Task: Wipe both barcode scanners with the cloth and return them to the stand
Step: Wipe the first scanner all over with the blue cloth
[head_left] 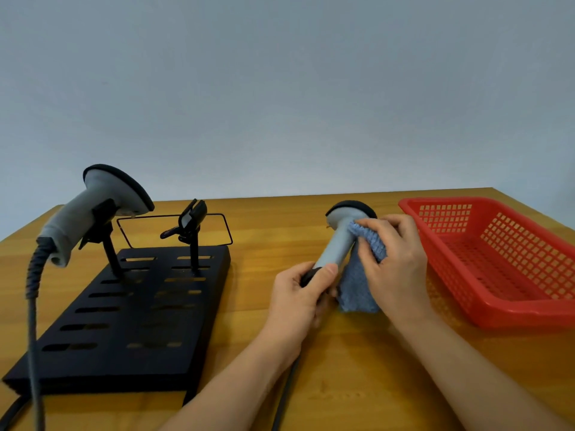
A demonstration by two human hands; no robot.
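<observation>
My left hand point(300, 293) grips the lower handle of a grey barcode scanner point(339, 241), which tilts up and away over the table. My right hand point(393, 253) holds a blue cloth point(357, 284) against the right side of its handle, just below the head; the rest of the cloth hangs down to the table. A second grey scanner point(93, 209) sits in the left clip of the black stand point(124, 321), its cable trailing down at the left. The stand's right clip point(189, 223) holds nothing.
A red plastic basket point(497, 259) stands at the right of the wooden table point(357, 384), close to my right hand. The held scanner's dark cable point(286, 396) runs toward the near edge. A thin wire frame point(224, 225) lies behind the stand.
</observation>
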